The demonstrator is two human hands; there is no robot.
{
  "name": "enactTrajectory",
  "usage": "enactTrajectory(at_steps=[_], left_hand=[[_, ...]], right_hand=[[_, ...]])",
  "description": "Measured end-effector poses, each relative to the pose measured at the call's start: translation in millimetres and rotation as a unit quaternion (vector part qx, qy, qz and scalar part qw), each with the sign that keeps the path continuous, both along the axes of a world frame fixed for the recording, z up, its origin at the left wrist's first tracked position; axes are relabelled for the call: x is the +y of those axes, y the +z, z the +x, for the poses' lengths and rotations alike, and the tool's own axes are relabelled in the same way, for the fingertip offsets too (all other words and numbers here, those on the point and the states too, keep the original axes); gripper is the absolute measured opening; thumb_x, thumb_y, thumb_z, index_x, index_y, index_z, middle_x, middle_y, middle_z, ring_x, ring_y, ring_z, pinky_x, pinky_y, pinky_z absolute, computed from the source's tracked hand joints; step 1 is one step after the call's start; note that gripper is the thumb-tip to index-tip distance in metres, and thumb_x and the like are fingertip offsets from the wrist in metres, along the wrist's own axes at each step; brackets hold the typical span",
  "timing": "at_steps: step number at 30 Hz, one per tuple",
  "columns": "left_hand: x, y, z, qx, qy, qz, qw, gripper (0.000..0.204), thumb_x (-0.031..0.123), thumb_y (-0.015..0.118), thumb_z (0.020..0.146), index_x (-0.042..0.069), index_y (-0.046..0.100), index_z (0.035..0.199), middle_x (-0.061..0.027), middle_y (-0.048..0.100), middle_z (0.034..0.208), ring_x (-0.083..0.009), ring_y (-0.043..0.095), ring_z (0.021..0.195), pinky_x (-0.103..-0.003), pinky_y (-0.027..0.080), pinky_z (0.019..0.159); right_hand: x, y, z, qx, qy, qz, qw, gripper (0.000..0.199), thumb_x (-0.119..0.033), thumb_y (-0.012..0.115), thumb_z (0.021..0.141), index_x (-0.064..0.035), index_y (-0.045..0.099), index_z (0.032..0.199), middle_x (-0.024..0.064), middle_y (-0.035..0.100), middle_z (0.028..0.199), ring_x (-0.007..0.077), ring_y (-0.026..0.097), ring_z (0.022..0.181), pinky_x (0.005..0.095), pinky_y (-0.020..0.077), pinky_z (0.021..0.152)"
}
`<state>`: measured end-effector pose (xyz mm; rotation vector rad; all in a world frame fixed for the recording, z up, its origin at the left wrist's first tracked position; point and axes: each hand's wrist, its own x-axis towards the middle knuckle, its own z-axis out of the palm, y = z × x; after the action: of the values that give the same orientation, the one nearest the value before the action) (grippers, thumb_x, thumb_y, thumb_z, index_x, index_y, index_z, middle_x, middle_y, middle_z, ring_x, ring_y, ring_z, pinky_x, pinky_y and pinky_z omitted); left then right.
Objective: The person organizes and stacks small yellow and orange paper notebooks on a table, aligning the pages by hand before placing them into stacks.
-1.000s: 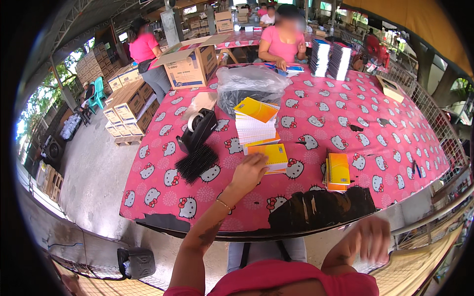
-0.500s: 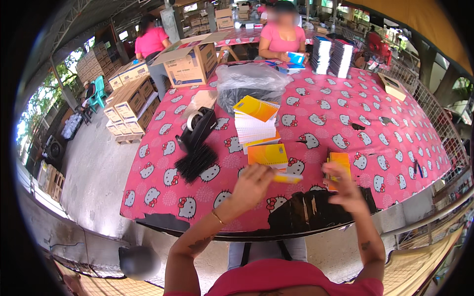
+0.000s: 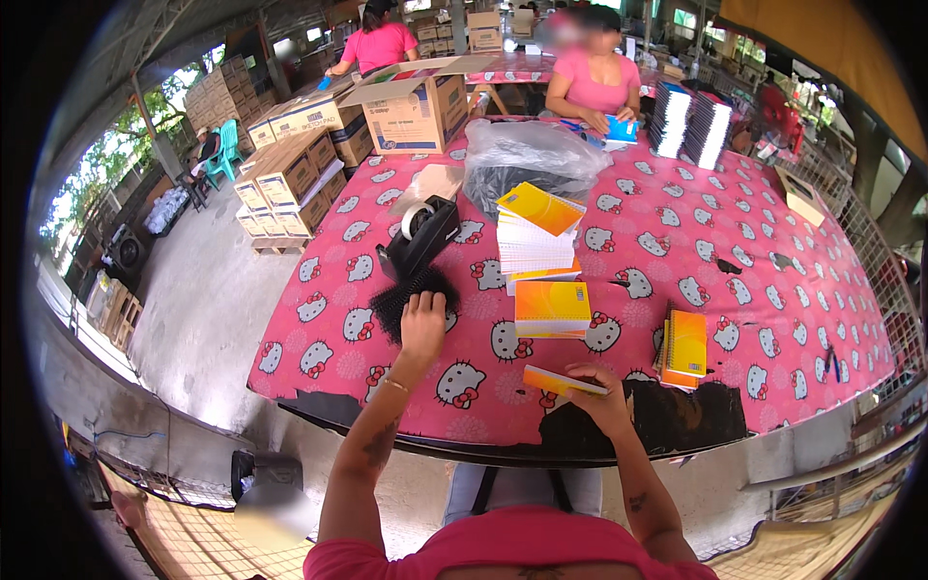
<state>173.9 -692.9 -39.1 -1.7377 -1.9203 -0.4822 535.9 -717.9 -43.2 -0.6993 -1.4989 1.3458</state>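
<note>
From where I steer, the left hand [image 3: 423,324] rests on a heap of black spiral coils [image 3: 390,311], its fingers close together and curled over the near right side; I can't tell whether they pinch any of the coils. The right hand [image 3: 599,394] is closed around the right end of a thin orange-and-yellow pad [image 3: 553,380], which I see nearly edge-on above the near part of the tabletop [image 3: 633,285], covered in pink printed cloth. Directly beyond the right hand, and to the right of the left hand, I have a short pile of yellow pads [image 3: 551,304], and behind that a fanned stack [image 3: 536,246], its white page edges facing me and a yellow cover lying askew on top. Off to the right of the right hand sits a small pile of yellow notebooks [image 3: 686,343] with dark spirals on the left edge. Just past the left hand stands a black tape dispenser [image 3: 430,235] with a pale roll; farther out, past both hands, lies a clear plastic bag [image 3: 536,155] with dark contents. Across the tabletop, a co-worker in pink [image 3: 594,82] handles a blue item [image 3: 621,129].
</note>
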Motion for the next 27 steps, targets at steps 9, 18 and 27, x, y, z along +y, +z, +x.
enactTrajectory(at_steps=[9,18,27], left_hand=[[-28,3,29,-0.075,-0.073,0.119,0.987,0.024,0.013,0.062,0.092,0.003,0.061,0.113,-0.011,0.062,0.101,-0.0307,0.061,0.088,-0.041,0.051,0.076],[-68,40,86,-0.322,-0.26,0.04,0.91,0.022,0.012,0.063,0.093,0.003,0.064,0.112,-0.0093,0.059,0.078,-0.0291,0.058,0.061,-0.04,0.05,0.058],[-97,32,112,-0.427,-0.251,0.04,0.868,0.023,0.01,0.071,0.089,0.003,0.072,0.111,-0.011,0.062,0.077,-0.0156,0.053,0.058,-0.029,0.039,0.051]], right_hand=[[2,-7,2,-0.103,0.039,-0.046,0.993,0.024,-0.002,0.072,0.087,-0.0009,0.068,0.111,0.0048,0.069,0.104,0.011,0.063,0.098,0.0258,0.0504,0.086],[2,1,-7,-0.09,0.087,-0.087,0.988,0.034,-0.004,0.069,0.091,-0.0002,0.065,0.124,0.0054,0.07,0.113,0.0094,0.062,0.1,0.0245,0.0501,0.087],[2,7,-8,-0.096,0.095,-0.077,0.988,0.034,-0.005,0.067,0.092,-0.0001,0.064,0.126,0.004,0.07,0.111,0.0082,0.061,0.097,0.0231,0.0492,0.084]])
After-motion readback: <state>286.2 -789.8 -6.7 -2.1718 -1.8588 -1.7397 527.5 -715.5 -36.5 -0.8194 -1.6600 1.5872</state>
